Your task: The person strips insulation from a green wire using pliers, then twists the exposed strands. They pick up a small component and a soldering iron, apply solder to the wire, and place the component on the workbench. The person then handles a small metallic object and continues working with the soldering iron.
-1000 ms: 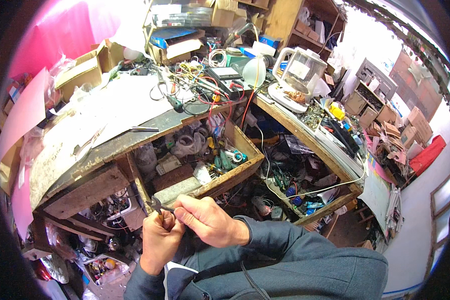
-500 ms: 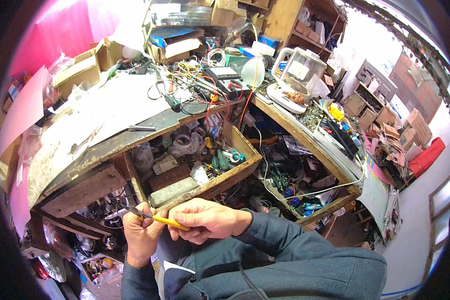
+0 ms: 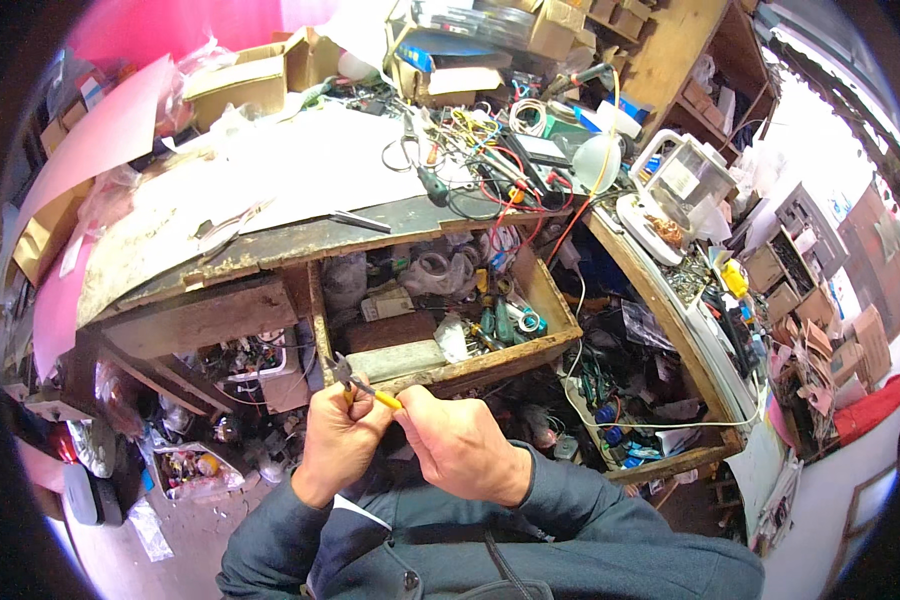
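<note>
Beyond yellow-handled pliers [image 3: 346, 374], tools [image 3: 502, 322] in a wooden drawer [image 3: 490, 366]

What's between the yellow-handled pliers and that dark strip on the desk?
In the head view, the open drawer lies between the pliers and the strip, with a pale block and clear plastic inside, then the desk's edge.

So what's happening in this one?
A person is holding yellow-handled pliers in both hands, the left hand and right hand close together. The pliers' dark head points away from the body, beside an open drawer with green-handled tools in it. Whether the hands hide something else, I can't tell.
</note>
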Action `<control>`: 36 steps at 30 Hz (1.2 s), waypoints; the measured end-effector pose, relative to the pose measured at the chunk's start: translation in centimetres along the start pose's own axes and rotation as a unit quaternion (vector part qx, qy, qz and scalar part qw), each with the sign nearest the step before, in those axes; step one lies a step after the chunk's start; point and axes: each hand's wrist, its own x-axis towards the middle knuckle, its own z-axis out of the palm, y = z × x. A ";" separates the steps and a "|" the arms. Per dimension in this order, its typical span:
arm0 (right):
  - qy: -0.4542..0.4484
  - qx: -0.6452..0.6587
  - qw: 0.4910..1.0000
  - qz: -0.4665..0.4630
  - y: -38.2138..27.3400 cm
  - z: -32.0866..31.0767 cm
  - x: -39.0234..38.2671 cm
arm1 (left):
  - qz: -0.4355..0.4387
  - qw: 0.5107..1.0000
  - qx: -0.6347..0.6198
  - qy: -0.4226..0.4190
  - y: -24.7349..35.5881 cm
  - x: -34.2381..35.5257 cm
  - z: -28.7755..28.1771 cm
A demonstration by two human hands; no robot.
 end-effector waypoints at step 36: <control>0.115 -0.041 0.990 -0.064 2.0 2.1 1.2 | -0.023 1.000 -0.017 -0.002 -2.5 -1.3 -0.3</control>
